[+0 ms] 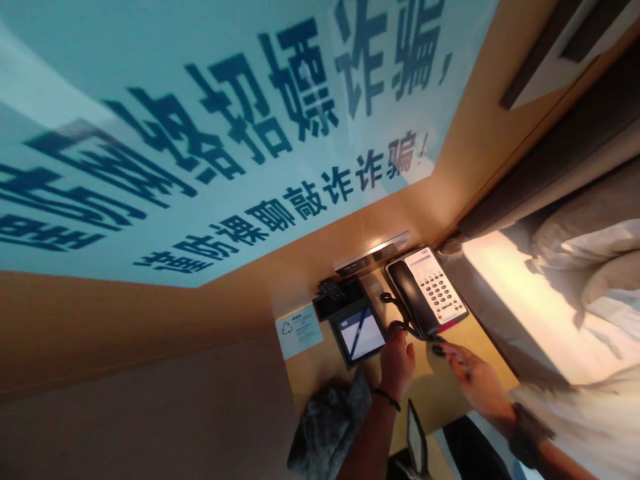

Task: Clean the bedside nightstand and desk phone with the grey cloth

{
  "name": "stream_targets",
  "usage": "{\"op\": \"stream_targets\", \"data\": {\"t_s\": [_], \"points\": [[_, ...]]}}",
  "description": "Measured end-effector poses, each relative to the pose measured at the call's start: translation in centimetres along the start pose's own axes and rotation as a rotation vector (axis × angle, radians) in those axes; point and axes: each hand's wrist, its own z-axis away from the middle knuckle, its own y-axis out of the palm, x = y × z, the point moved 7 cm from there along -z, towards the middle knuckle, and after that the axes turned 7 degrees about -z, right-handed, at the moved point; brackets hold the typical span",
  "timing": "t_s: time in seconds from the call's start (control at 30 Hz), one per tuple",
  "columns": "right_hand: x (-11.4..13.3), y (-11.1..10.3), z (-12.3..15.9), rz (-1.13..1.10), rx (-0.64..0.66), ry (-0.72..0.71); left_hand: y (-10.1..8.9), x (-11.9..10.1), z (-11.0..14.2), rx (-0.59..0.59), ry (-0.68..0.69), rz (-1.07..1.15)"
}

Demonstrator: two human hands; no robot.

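Observation:
A black-and-white desk telephone stands on the wooden bedside table, its handset in the cradle. My left hand, with a black band on the wrist, is curled around the coiled black phone cord at the phone's near corner. My right hand reaches in from the right with fingers stretched out, and its dark-nailed fingertips touch the table just in front of the phone's base. A grey cloth lies bunched on the table beside my left forearm.
A dark tray holding a notepad and pen sits left of the phone, with a remote control and a small white card behind it. A black upright card stand is near the front edge. The bed's white bedding lies right. A large blue sign fills the wall.

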Motion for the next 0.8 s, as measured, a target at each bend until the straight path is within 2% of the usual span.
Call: {"op": "stream_targets", "data": {"t_s": [0.1, 0.23, 0.3, 0.4, 0.47, 0.57, 0.67, 0.8], "points": [[-2.0, -1.8, -0.8, -0.033, -0.046, 0.049, 1.2, -1.2, -0.5, -0.003, -0.054, -0.051], [-3.4, -4.0, -5.1, -0.036, -0.136, 0.079, 1.5, -1.6, -0.7, -0.046, -0.07, -0.057], [-4.5, -4.4, -7.5, -0.04, -0.147, 0.123, 0.4, -1.6, -1.3, -0.144, -0.094, 0.042], [-6.4, -4.0, -9.6, -0.075, -0.093, 0.224, -2.5, -2.2, -3.1, -0.348, -0.107, 0.22], [-7.2, -3.5, -10.1, -0.111, -0.053, 0.261, -4.2, -3.0, -4.7, -0.413, -0.118, 0.287], [-7.6, -3.2, -9.8, -0.154, -0.021, 0.25, -5.3, -4.5, -6.8, -0.404, -0.153, 0.28], [-8.1, -3.6, -9.2, -0.164, -0.016, 0.25, -5.0, -6.0, -7.6, -0.375, -0.164, 0.221], [-9.4, -4.3, -9.1, -0.151, -0.016, 0.273, -4.0, -7.3, -7.2, -0.373, -0.236, 0.174]]}}
